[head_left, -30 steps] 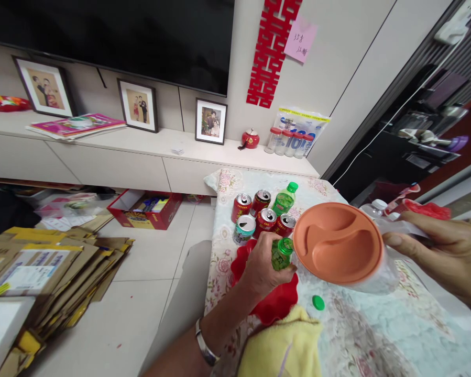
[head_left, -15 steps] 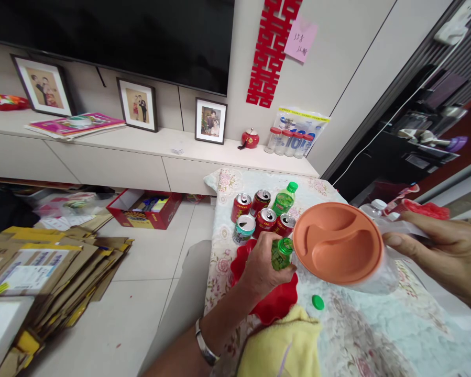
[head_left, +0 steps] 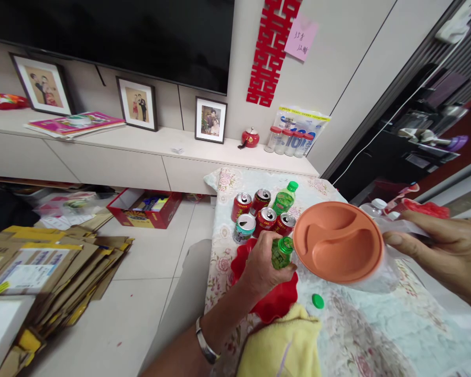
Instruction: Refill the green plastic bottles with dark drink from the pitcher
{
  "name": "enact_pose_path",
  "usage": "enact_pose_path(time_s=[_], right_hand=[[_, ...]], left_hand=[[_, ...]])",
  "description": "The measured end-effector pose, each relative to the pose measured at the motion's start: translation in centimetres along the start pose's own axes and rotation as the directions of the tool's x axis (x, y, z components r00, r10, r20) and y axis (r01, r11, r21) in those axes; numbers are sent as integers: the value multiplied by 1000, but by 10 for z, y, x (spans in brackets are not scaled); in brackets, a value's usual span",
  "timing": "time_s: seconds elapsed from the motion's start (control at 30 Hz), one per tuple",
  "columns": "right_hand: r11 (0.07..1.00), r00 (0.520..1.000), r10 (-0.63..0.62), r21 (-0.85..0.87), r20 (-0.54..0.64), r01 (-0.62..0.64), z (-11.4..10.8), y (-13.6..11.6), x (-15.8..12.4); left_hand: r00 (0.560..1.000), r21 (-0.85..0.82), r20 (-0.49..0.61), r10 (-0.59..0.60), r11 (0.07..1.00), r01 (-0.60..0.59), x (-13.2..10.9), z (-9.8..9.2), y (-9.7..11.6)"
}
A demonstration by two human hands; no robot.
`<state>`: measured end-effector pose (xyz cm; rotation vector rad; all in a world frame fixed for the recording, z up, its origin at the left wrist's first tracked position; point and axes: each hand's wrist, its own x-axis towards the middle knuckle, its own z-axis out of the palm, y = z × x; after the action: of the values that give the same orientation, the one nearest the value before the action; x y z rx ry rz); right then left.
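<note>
My left hand (head_left: 261, 267) is wrapped round an uncapped green plastic bottle (head_left: 282, 252), over a red scalloped dish (head_left: 276, 301). With my right hand (head_left: 443, 246) I grip the handle of a clear pitcher (head_left: 384, 277), which leans toward the bottle. Its orange lid (head_left: 339, 243) faces me, the lid's edge close beside the bottle mouth; whether they touch I cannot tell. A loose green cap (head_left: 317, 301) lies on the cloth below the pitcher. Just beyond my left hand stand several opened drink cans (head_left: 265, 222) and a capped green bottle (head_left: 284, 199).
A yellow towel (head_left: 282, 345) lies at the near side of the flower-patterned tablecloth (head_left: 223, 262). Behind the table runs a low white cabinet (head_left: 156, 144) with photo frames and glass jars. Flattened cardboard (head_left: 81, 277) and a red box (head_left: 144, 209) are on the floor at left.
</note>
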<state>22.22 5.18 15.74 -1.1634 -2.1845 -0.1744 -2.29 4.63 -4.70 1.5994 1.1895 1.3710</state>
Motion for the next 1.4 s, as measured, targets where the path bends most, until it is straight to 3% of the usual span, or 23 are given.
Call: enact_pose_path(time_s=[1.4], right_hand=[[996,998,-63,-67,13,64,-2,-1,2]], left_hand=[[1000,-1,-2,16,1000,-16,1,2,-1]])
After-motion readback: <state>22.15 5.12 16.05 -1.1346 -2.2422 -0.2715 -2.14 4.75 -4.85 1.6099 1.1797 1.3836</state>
